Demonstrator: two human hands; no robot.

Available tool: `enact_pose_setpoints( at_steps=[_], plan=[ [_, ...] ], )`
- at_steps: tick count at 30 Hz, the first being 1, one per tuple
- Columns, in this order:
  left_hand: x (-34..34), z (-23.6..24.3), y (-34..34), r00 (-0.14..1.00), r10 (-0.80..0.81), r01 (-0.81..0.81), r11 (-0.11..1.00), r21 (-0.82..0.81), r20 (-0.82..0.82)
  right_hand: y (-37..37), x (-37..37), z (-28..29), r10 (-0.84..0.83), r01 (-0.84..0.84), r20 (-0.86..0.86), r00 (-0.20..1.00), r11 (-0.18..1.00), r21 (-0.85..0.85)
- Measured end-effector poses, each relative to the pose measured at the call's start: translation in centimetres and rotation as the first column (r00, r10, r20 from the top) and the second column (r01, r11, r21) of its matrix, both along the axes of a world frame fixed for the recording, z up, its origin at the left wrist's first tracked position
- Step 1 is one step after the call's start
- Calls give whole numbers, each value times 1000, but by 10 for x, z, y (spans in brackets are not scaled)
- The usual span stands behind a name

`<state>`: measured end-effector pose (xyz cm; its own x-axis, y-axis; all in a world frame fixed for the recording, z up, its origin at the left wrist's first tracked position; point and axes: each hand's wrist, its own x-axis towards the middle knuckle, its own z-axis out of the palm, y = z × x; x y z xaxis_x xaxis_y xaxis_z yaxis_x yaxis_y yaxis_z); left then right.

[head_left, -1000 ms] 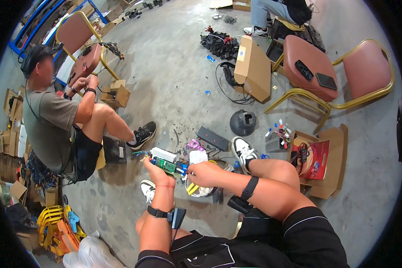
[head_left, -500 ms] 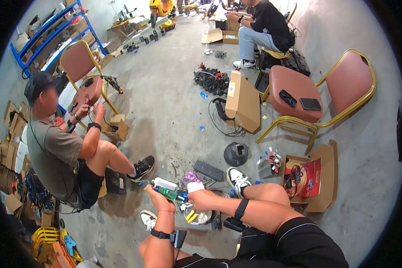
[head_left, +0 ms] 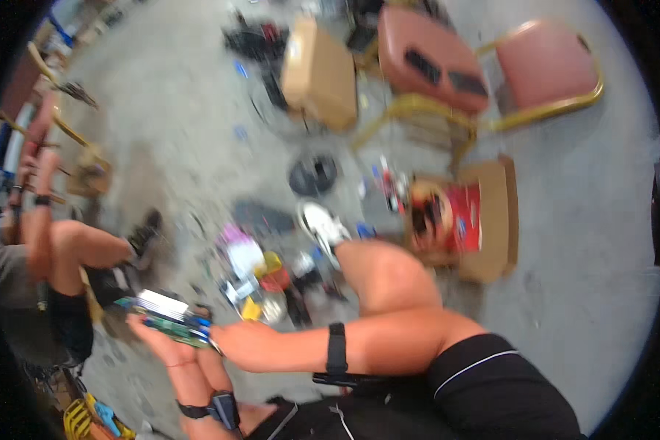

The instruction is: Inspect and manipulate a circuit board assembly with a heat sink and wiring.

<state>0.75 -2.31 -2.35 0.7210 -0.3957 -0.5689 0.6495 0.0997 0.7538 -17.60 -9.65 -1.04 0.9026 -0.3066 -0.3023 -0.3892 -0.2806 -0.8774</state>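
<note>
A green circuit board (head_left: 176, 331) with a pale ribbed metal block (head_left: 163, 304) along its far side and blue parts at its right end lies across my left hand (head_left: 152, 336). That hand is closed round the board from below, with its palm turned up. At the blue end, my right hand (head_left: 231, 343) is closed, its fingers at the board's edge; blur hides exactly how they grip. Beyond the board on the floor are a yellow-handled tool (head_left: 251, 308), a clear round container (head_left: 273, 306) and a purple bag (head_left: 233, 235).
An opened cardboard box (head_left: 497, 220) with a red sheet stands to the right. Farther off are a red-brown chair (head_left: 433, 51), a closed carton (head_left: 321, 77) and a round black object (head_left: 313, 174). At the left sits another person (head_left: 59, 249).
The view has swung right and downward and is blurred. The board and both my hands now appear farther left. The board stays in my left hand, with my right hand at its blue end.
</note>
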Motion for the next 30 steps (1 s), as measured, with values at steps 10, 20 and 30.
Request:
enact_pose_setpoints(
  at_steps=[10,20,30],
  plan=[
    [-12,53,-18,982,150,-163,981,109,114,-2,-1,43,-162,162,-43,986,987,-1],
    [-23,18,-42,995,67,-69,997,28,75,-19,-8,5,-38,36,-113,993,999,-18],
    [-29,20,-41,998,7,-12,997,74,62,-21,-12,-10,20,-21,-10,1000,977,-212]
  ],
)
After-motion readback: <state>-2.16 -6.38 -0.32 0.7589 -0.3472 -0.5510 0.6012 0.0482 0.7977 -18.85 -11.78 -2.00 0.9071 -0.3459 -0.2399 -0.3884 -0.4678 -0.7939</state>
